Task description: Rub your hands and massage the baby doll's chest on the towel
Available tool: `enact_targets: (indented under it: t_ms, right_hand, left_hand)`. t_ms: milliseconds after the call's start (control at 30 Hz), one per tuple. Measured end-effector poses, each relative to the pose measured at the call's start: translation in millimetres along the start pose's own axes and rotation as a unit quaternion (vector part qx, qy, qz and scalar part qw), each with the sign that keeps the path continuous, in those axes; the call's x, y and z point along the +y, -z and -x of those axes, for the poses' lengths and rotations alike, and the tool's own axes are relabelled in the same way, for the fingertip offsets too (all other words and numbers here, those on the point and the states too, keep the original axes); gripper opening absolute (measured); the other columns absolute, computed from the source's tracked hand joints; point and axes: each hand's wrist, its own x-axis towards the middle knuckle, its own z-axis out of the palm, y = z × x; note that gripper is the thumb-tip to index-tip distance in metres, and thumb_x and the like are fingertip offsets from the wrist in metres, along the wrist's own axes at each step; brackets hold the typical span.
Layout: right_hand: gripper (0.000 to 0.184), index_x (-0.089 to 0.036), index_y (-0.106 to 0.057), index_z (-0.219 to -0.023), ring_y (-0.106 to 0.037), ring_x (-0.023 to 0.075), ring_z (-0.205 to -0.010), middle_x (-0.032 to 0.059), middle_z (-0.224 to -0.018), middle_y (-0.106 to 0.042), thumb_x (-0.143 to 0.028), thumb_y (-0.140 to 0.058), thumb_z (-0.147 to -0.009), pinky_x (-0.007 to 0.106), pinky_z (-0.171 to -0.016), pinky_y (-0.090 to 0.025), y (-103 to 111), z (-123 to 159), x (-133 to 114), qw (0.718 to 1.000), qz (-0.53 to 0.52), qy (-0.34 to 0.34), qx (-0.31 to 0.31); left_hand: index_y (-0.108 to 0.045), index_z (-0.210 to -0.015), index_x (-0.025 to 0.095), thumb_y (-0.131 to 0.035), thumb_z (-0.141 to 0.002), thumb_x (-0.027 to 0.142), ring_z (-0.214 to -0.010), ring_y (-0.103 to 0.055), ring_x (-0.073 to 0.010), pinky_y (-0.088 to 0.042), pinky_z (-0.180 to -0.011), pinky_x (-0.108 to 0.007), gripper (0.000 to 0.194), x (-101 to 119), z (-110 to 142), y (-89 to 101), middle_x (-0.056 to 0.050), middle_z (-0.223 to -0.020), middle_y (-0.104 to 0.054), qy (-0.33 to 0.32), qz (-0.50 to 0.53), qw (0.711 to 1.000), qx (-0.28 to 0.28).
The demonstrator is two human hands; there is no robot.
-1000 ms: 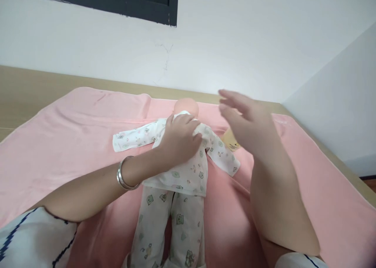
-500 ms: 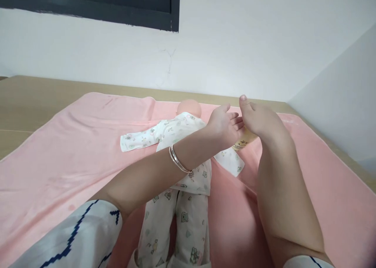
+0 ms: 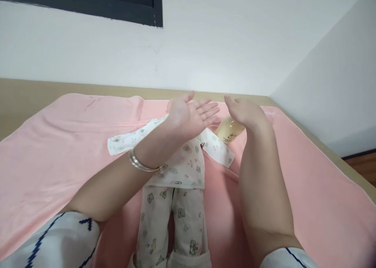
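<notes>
Small doll-like figure (image 3: 190, 158) lies near the middle of the frame. It wears a white printed cloth top (image 3: 179, 178) and matching loose trousers (image 3: 188, 217) with turned-up hems (image 3: 188, 260) at the lower edge. Support: smooth pink cloth (image 3: 308, 174), rumpled, over a pale wood surface (image 3: 17, 103).

Grip, left hand (image 3: 188, 115): released, palm turned up, fingers extended, nothing held. It is above the figure's upper chest and hides most of the head. Contact with the top: cannot tell.

Grip, right hand (image 3: 248, 113): thumb raised, back of hand towards the camera, other fingers mostly hidden; closure cannot be told. Nearest item is a translucent pale-yellow rounded bottle (image 3: 226, 129) with dark print, right of centre, beside the figure's right-hand sleeve (image 3: 219, 148) as framed. Contact with the bottle: cannot tell.

Handling, judged by eye. Garments: light, thin, limp; a pinch on a sleeve or hem would probably shift fabric more than body. Figure: weight unknown; best held with one palm under head and shoulders, the other under the hips. Bottle: probably smooth, perhaps slippery with wet or oily fingers, and liable to roll on the soft folds. Best hold: thumb and fingers wrapped round its widest part, squeezed gently in case the wall flexes.
</notes>
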Motion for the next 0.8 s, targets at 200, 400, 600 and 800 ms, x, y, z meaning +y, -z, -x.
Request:
enact_targets:
  t_ms: [200,400,600,800]
  right_hand:
    - [0.062,-0.017,-0.076,-0.093,-0.069,0.0418,-0.127,0.0213,-0.115,-0.079,-0.056,-0.029,-0.107,0.062,-0.114,-0.045,-3,6,-11,0.999,0.002,-0.042,0.0]
    - [0.049,-0.021,-0.07,-0.082,-0.069,0.041,-0.122,0.0151,-0.101,-0.078,-0.052,-0.04,-0.104,0.076,-0.12,-0.034,-6,7,-3,0.999,-0.013,-0.047,0.016]
    - [0.063,-0.02,-0.06,-0.147,0.001,0.0518,-0.168,0.0141,-0.178,-0.03,-0.062,-0.052,-0.101,0.088,-0.123,0.003,-22,22,-38,0.982,-0.131,0.016,0.136]
    - [0.068,-0.025,-0.022,-0.172,0.006,0.019,-0.171,-0.0077,-0.184,-0.001,-0.048,-0.023,-0.108,0.052,-0.141,-0.015,-33,123,-126,0.89,-0.452,0.057,-0.018]
  left_hand:
    - [-0.061,-0.147,0.019,-0.002,-0.107,0.038,-0.141,-0.064,-0.0303,-0.06,-0.106,-0.055,0.074,11,31,48.4,-0.018,-0.141,-0.069,-0.014,-0.072,0.997,-0.028]
    - [-0.049,-0.157,0.014,-0.001,-0.106,0.032,-0.146,-0.061,-0.0299,-0.056,-0.111,-0.059,0.072,32,50,55.4,-0.017,-0.137,-0.07,0.006,-0.036,0.999,-0.038]
    - [-0.052,-0.151,0.016,-0.015,-0.106,0.031,-0.148,-0.06,-0.0293,-0.058,-0.116,-0.053,0.06,37,74,20.0,-0.016,-0.145,-0.069,0.08,0.132,0.987,0.042]
    - [-0.069,-0.103,0.028,-0.032,-0.104,0.034,-0.152,-0.056,-0.0289,-0.059,-0.119,-0.055,0.037,20,97,-8.3,0.001,-0.115,-0.079,-0.047,0.02,0.989,0.139]
